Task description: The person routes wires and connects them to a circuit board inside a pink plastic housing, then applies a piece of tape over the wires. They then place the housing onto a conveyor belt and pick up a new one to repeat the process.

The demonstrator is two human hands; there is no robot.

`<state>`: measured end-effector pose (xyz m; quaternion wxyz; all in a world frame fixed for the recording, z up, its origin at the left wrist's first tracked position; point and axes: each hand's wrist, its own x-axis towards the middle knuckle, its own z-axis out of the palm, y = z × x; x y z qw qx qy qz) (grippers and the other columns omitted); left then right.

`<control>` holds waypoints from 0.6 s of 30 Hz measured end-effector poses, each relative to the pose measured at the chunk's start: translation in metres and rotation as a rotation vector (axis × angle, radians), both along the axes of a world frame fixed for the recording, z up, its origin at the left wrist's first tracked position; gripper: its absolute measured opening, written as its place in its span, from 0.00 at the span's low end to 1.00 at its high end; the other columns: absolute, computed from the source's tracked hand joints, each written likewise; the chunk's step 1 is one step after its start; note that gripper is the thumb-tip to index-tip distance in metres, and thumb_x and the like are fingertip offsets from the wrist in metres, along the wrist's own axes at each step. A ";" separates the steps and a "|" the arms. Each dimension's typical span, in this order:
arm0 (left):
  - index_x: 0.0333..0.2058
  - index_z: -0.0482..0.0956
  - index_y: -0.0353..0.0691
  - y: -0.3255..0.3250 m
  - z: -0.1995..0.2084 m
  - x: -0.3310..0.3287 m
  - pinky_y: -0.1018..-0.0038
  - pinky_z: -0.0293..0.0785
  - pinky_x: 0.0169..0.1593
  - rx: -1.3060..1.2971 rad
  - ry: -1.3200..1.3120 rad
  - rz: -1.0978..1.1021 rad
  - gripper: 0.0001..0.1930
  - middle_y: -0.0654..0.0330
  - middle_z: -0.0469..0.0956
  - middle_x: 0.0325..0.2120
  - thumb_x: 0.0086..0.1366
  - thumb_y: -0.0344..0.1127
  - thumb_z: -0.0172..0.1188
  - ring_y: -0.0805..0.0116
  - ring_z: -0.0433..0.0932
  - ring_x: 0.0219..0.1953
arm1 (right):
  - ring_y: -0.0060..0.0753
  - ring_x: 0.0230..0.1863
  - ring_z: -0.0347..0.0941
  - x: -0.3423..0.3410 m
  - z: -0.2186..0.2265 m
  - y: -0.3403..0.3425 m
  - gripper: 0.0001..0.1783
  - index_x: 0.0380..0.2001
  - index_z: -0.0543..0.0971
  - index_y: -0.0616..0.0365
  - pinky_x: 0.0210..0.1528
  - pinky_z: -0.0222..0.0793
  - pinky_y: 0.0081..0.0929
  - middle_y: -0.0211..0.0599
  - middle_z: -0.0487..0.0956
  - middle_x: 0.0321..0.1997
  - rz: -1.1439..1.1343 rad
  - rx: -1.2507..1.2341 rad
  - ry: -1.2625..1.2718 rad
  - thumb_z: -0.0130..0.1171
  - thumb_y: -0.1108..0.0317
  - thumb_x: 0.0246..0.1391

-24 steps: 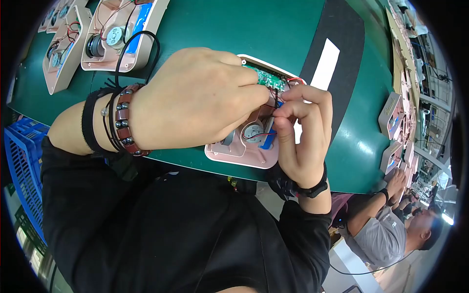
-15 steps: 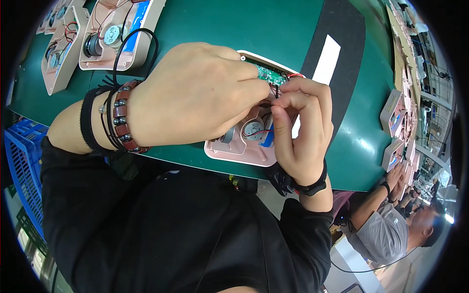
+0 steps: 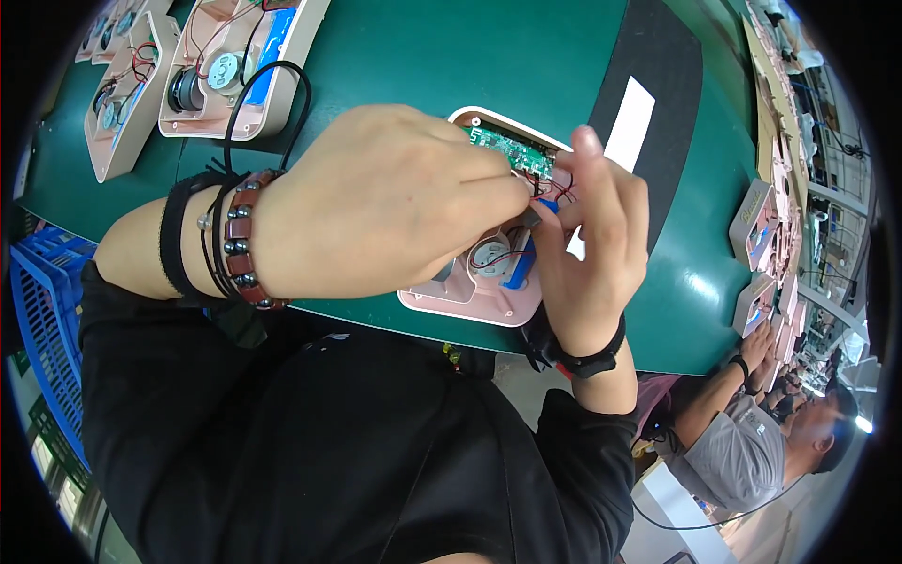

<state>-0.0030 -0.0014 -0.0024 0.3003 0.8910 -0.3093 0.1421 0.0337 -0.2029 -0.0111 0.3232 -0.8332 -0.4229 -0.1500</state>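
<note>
The open pink housing is lying at the near edge of the green work surface, directly in front of the person. It is a shallow, rounded-corner shell in pale pink with a lighter rim, its inside facing up. A narrow green circuit board is sitting along its far edge. A small round speaker with a silver centre is sitting in the middle of the shell, and a blue block is lying just beside it on the right. Thin red and black wires are running between the board and the parts below it.

The left hand is covering much of the housing from the left, fingers curled and pressed together, the fingertips pinching down at the wires near the board. A beaded bracelet and black bands are sitting on that wrist. The right hand is standing at the housing's right side, fingers drawn close together, thumb and forefinger meeting the left fingertips at the wires; what exactly it is pinching is hidden. A black band is circling the right wrist.

Further open housings with speakers are lying at the far left of the surface, well apart. A black mat bearing a white strip is lying to the right. A blue crate is standing at the lower left. Another person is sitting at the lower right.
</note>
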 end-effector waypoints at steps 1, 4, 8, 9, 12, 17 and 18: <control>0.30 0.77 0.39 0.000 0.001 0.000 0.68 0.71 0.30 0.013 0.015 -0.005 0.05 0.60 0.75 0.25 0.54 0.31 0.64 0.60 0.74 0.27 | 0.26 0.27 0.73 0.003 -0.002 -0.001 0.20 0.37 0.78 0.61 0.23 0.68 0.21 0.38 0.75 0.39 0.016 0.024 -0.024 0.63 0.88 0.36; 0.30 0.77 0.39 0.000 0.004 0.000 0.68 0.71 0.30 0.041 0.046 -0.016 0.05 0.59 0.77 0.25 0.56 0.31 0.63 0.60 0.76 0.27 | 0.28 0.23 0.71 0.009 -0.006 -0.007 0.19 0.34 0.80 0.60 0.19 0.64 0.22 0.34 0.76 0.37 0.047 0.073 -0.074 0.65 0.81 0.31; 0.32 0.78 0.38 0.003 0.008 0.000 0.68 0.73 0.29 0.017 0.298 0.055 0.06 0.58 0.78 0.25 0.58 0.33 0.63 0.58 0.78 0.26 | 0.28 0.24 0.72 0.004 -0.004 -0.012 0.16 0.31 0.80 0.60 0.24 0.67 0.24 0.35 0.76 0.38 0.106 -0.004 -0.206 0.64 0.79 0.32; 0.33 0.78 0.38 0.002 0.008 0.000 0.68 0.73 0.28 0.004 0.321 0.052 0.06 0.58 0.78 0.25 0.59 0.33 0.63 0.58 0.78 0.26 | 0.31 0.27 0.73 0.002 -0.001 -0.013 0.16 0.31 0.80 0.60 0.27 0.69 0.25 0.37 0.75 0.38 0.123 -0.046 -0.230 0.65 0.82 0.32; 0.34 0.78 0.38 0.000 0.008 0.002 0.68 0.73 0.28 -0.019 0.364 0.035 0.06 0.58 0.79 0.24 0.60 0.32 0.63 0.59 0.80 0.25 | 0.35 0.32 0.75 0.000 0.004 -0.013 0.17 0.31 0.80 0.60 0.31 0.73 0.28 0.40 0.75 0.38 0.146 -0.130 -0.279 0.66 0.87 0.34; 0.34 0.78 0.39 0.002 0.012 0.006 0.71 0.73 0.28 -0.228 0.443 -0.023 0.05 0.60 0.80 0.25 0.59 0.29 0.63 0.61 0.80 0.26 | 0.37 0.34 0.76 0.004 -0.003 -0.015 0.18 0.32 0.79 0.60 0.34 0.74 0.28 0.40 0.75 0.40 0.229 0.040 -0.218 0.67 0.86 0.34; 0.34 0.78 0.40 0.003 0.013 0.006 0.71 0.73 0.28 -0.214 0.457 -0.023 0.05 0.60 0.80 0.25 0.59 0.28 0.63 0.62 0.80 0.26 | 0.37 0.35 0.76 0.004 -0.003 -0.016 0.18 0.33 0.78 0.60 0.34 0.74 0.27 0.40 0.75 0.41 0.276 0.032 -0.190 0.68 0.86 0.36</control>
